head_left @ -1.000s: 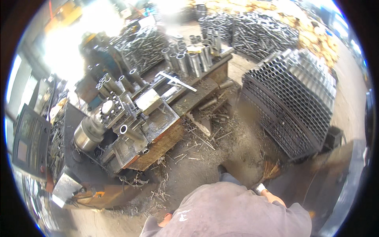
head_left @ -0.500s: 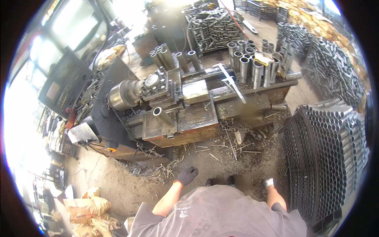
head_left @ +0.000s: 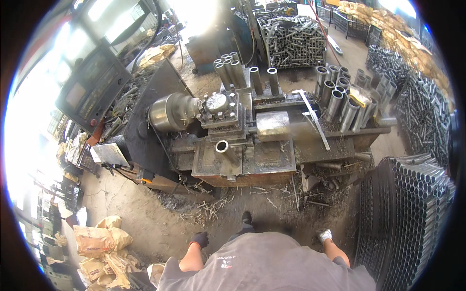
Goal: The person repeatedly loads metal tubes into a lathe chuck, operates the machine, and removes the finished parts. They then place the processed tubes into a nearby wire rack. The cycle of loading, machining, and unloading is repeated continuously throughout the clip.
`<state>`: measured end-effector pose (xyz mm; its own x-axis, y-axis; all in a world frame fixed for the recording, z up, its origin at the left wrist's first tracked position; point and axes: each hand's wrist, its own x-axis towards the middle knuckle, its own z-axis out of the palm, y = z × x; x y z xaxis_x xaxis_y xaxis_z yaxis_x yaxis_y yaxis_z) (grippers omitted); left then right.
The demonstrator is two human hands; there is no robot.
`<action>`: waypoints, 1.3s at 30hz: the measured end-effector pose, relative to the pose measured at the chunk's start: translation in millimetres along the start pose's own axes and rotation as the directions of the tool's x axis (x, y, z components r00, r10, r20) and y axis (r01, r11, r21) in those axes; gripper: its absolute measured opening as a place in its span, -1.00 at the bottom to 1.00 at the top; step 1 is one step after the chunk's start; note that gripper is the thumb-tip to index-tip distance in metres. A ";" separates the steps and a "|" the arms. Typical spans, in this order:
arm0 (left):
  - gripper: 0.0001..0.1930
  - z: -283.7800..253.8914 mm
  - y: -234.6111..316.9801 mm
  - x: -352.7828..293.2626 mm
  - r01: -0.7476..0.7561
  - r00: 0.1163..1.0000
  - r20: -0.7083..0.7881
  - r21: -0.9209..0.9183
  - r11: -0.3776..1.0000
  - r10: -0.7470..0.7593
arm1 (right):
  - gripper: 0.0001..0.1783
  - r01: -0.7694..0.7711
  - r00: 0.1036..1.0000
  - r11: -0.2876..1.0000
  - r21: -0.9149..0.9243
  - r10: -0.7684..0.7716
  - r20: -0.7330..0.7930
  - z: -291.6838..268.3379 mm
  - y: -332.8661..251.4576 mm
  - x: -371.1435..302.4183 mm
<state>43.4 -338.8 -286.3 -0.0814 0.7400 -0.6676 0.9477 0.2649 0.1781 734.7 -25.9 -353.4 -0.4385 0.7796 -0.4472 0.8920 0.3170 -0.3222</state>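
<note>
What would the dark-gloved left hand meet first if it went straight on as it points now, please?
The left hand would probably meet the grimy grey metal lathe, passing above the curled metal shavings, though depth is unclear.

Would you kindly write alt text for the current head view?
A person's dark-gloved left hand and pale-gloved right hand hang apart from a grimy lathe. Upright metal tubes and a caliper rest on it; more tubes lie stacked at right.
</note>
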 end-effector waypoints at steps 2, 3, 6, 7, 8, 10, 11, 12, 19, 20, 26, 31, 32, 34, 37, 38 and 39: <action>-0.81 -11.0 -22.2 21.4 0.007 1.000 0.013 0.036 0.999 -0.008 | -0.71 -0.308 0.935 0.914 0.266 0.342 -0.096 -27.6 -17.6 16.0; -0.81 -18.4 -34.4 33.9 -0.054 0.998 0.000 0.208 0.977 0.055 | -0.71 -0.270 0.917 0.908 0.320 0.344 -0.201 -46.8 -32.1 23.5; -0.78 -43.2 -71.8 73.0 -0.026 0.991 -0.113 0.329 0.944 0.067 | -0.73 -0.167 0.794 0.891 0.423 0.376 -0.478 -133.0 -95.3 49.4; -0.77 -52.7 -82.9 85.9 0.052 0.980 -0.199 0.253 0.966 -0.001 | -0.74 -0.078 0.704 0.898 0.432 0.356 -0.614 -166.1 -125.7 55.2; -0.76 -58.5 -91.3 92.7 0.152 0.971 -0.210 0.164 0.975 -0.116 | -0.75 0.046 0.665 0.903 0.428 0.293 -0.687 -201.7 -159.0 61.2; -0.75 -77.1 -106.1 105.8 0.299 0.887 -0.326 -0.137 0.944 -0.328 | -0.74 0.216 0.623 0.868 0.447 0.230 -0.748 -274.9 -235.0 71.5; -0.74 -86.8 -111.2 109.4 0.363 0.839 -0.319 -0.277 0.890 -0.441 | -0.72 0.250 0.641 0.831 0.496 0.242 -0.729 -309.7 -276.1 75.6; -0.74 -97.7 -116.8 110.7 0.389 0.765 -0.327 -0.454 0.802 -0.556 | -0.64 0.324 0.663 0.810 0.489 0.175 -0.728 -343.4 -316.3 77.1; -0.67 -159.0 -133.2 76.9 -0.099 0.252 -0.165 -0.985 0.145 -0.954 | -0.19 0.688 0.440 0.705 -0.173 -0.594 -0.673 -498.1 -550.5 119.6; -0.66 -165.8 -134.0 68.8 -0.204 0.171 -0.133 -0.974 0.097 -0.976 | -0.19 0.704 0.484 0.689 -0.170 -0.641 -0.596 -512.7 -574.5 135.4; -0.54 -214.9 -153.9 16.1 -0.497 -0.123 -0.081 -0.857 0.132 -0.989 | -0.26 0.437 0.899 0.856 -0.276 -0.417 0.129 -571.4 -675.0 290.6; -0.50 -244.8 -167.6 -13.7 -0.438 -0.120 -0.231 -0.860 0.260 -0.966 | -0.42 0.554 0.628 0.826 -0.110 -0.327 0.707 -529.9 -676.8 424.7; -0.48 -247.4 -168.2 -16.1 -0.408 -0.111 -0.301 -0.855 0.320 -0.947 | -0.49 0.546 0.611 0.835 -0.077 -0.333 0.718 -527.2 -667.9 443.8; -0.46 -250.8 -169.0 -18.4 -0.282 -0.138 -0.350 -0.883 0.375 -0.927 | -0.55 0.587 0.585 0.809 0.005 -0.429 0.689 -512.6 -656.8 466.5; -0.46 -255.4 -171.7 -18.6 -0.154 -0.147 -0.433 -0.878 0.453 -0.890 | -0.55 0.697 0.569 0.709 0.112 -0.641 0.515 -508.9 -643.7 467.5; -0.46 -256.7 -173.0 -18.3 -0.132 -0.147 -0.447 -0.875 0.466 -0.882 | -0.55 0.696 0.581 0.703 0.149 -0.673 0.458 -510.8 -641.3 461.3; -0.48 -258.4 -174.9 -17.5 -0.095 -0.152 -0.486 -0.859 0.503 -0.860 | -0.56 0.644 0.656 0.752 0.142 -0.638 0.402 -515.1 -637.8 453.1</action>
<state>-200.7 -238.3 -119.0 -0.9531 -0.0396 0.2999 0.2189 0.5938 0.7742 23.4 403.4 79.3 -0.9013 0.0923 -0.4232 0.3725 0.6637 -0.6486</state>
